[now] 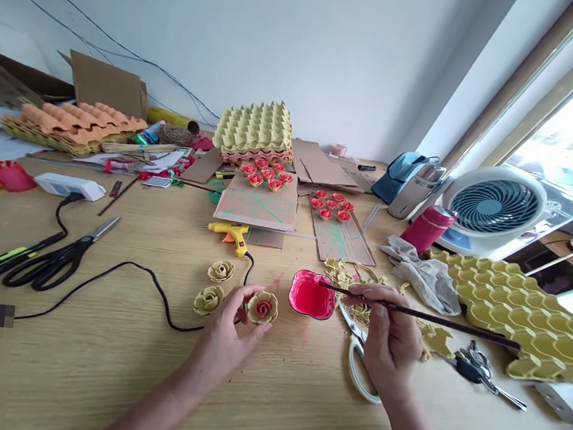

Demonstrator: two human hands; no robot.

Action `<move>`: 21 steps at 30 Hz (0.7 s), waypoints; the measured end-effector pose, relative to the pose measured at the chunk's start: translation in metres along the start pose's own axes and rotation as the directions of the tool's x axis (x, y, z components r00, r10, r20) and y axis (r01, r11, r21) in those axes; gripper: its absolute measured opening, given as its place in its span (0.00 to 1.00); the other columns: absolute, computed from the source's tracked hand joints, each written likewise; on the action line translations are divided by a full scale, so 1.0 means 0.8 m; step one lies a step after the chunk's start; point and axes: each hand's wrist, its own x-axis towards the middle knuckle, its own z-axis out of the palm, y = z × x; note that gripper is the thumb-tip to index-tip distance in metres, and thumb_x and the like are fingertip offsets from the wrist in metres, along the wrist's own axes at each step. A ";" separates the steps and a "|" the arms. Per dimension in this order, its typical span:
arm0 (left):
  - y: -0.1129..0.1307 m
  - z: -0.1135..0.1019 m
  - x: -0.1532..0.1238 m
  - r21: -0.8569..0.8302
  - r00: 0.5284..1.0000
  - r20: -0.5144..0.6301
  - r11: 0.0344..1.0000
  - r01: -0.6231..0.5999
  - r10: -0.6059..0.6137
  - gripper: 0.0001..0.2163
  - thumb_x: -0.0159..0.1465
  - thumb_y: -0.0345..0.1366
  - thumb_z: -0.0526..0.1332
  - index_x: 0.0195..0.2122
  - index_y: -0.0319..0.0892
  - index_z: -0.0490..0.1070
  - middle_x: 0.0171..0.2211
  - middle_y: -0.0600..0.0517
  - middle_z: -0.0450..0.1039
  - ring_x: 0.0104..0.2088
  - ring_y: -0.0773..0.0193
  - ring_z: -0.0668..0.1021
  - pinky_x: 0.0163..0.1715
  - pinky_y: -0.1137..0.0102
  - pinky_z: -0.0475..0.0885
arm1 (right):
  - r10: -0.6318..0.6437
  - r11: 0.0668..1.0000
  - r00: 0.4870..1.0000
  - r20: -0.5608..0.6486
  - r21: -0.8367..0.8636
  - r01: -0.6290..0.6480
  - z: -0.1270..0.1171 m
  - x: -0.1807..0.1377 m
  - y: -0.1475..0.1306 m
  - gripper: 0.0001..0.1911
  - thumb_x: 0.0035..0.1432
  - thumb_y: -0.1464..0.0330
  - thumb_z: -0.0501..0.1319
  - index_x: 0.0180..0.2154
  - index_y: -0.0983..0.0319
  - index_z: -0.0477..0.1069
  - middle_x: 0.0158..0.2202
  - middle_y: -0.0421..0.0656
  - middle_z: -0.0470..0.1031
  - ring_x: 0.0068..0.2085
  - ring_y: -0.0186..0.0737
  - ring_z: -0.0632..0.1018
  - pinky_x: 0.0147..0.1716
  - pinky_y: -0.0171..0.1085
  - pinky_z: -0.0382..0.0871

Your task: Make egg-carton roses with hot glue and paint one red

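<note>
Left hand [226, 333] pinches light, crushable paper rose [262, 307] by its rim; right hand [387, 331] grips stiff brush [423, 315] mid-handle, tip in paint cup [311, 295].

Near left: black scissors [56, 263] lying flat on the table [103, 359]
Centre: yellow glue gun [232, 233], its black cord trailing left
Back: stacked egg trays [254, 130]; cardboard sheets with red paper roses [265, 173]
Right: white fan [492, 207], red bottle [428, 227], grey cloth [424, 275], keys [478, 367]
</note>
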 end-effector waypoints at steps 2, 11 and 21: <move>0.002 -0.001 0.002 0.034 1.000 -0.018 0.999 -0.025 0.026 0.18 0.61 0.35 0.66 0.53 0.44 0.72 0.48 0.45 0.80 0.43 0.55 0.82 0.42 0.62 0.79 | -0.009 0.999 1.000 0.029 -0.042 0.010 0.000 0.000 0.001 0.10 0.74 0.71 0.55 0.47 0.58 0.75 0.46 0.46 0.80 0.40 0.43 0.84 0.41 0.44 0.80; 0.004 -0.004 0.004 0.268 0.986 0.042 0.949 -0.166 0.161 0.20 0.65 0.30 0.63 0.58 0.43 0.71 0.50 0.44 0.78 0.48 0.54 0.82 0.49 0.59 0.80 | -0.048 0.994 0.996 0.076 -0.098 0.055 0.002 0.002 -0.002 0.10 0.74 0.71 0.55 0.46 0.58 0.74 0.42 0.46 0.82 0.44 0.47 0.84 0.43 0.46 0.79; -0.014 -0.002 0.004 0.426 0.983 0.142 0.889 -0.167 0.117 0.24 0.64 0.30 0.63 0.62 0.43 0.70 0.57 0.41 0.78 0.57 0.44 0.78 0.59 0.46 0.74 | 0.000 1.000 1.000 0.013 0.015 0.000 -0.006 0.007 -0.006 0.12 0.73 0.74 0.53 0.47 0.57 0.74 0.41 0.45 0.81 0.42 0.45 0.83 0.39 0.44 0.81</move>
